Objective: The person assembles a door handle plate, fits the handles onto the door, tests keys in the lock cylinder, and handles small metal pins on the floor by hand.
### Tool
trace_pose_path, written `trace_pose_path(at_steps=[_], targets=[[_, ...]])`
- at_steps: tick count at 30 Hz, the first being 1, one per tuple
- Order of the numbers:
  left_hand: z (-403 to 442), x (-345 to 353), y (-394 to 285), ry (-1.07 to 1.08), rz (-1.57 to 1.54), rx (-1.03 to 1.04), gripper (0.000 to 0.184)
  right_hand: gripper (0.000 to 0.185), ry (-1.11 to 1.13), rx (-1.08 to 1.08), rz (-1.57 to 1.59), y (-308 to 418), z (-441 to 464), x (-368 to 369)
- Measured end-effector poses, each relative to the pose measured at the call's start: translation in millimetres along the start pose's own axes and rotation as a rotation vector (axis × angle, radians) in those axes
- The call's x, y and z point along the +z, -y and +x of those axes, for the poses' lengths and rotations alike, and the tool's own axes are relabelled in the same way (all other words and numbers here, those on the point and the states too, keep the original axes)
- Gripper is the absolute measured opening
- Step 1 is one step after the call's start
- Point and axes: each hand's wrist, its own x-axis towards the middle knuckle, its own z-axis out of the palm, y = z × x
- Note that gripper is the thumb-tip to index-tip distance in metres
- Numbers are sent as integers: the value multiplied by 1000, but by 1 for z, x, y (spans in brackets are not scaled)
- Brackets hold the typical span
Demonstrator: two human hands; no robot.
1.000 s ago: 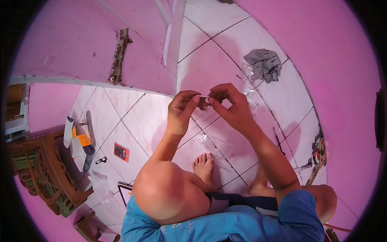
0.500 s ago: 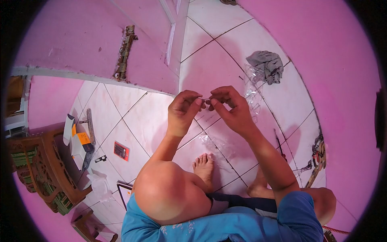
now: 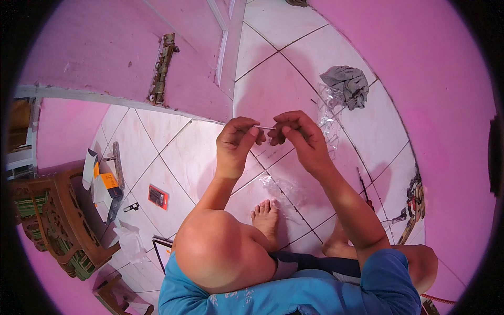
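Observation:
A thin, light-coloured metal rod [image 3: 264,127] spans the short gap between my two hands, above the tiled floor. My left hand [image 3: 233,147] pinches one end between thumb and forefinger. The other end sits in the fingertips of my right hand [image 3: 304,139], whose thumb presses toward the index finger. How far the rod runs in behind the fingers is hidden. Beyond my left hand is the lower edge of a pink door [image 3: 199,79], with a rusty metal bolt or hinge [image 3: 163,68] on it.
To the right lie a crumpled grey cloth [image 3: 346,88], clear plastic wrap [image 3: 328,118] and a thin tool that looks like a screwdriver [image 3: 362,184]. At left are an orange-and-black box [image 3: 109,181], a small red-edged pack [image 3: 158,196] and a carved wooden chair [image 3: 63,215].
My hands have moved slightly apart, and more of the rod shows between them. My left hand has shifted a little to the left.

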Motion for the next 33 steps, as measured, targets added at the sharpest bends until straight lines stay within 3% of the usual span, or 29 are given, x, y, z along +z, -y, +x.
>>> trace_pose_path(at_steps=[6,20,30,33], targets=[[-1,1,-1,-2,-90,-42,13,27,0,-63,-17,-3,0,5],[0,3,1,-9,-162,-40,12,17,-71,-95,-103,-8,0,7],[0,4,5,-24,-198,-81,13,15,-6,-10,-173,-15,2,1],[-1,6,5,-43,-186,-96,12,14,-94,-196,-251,-8,1,9]])
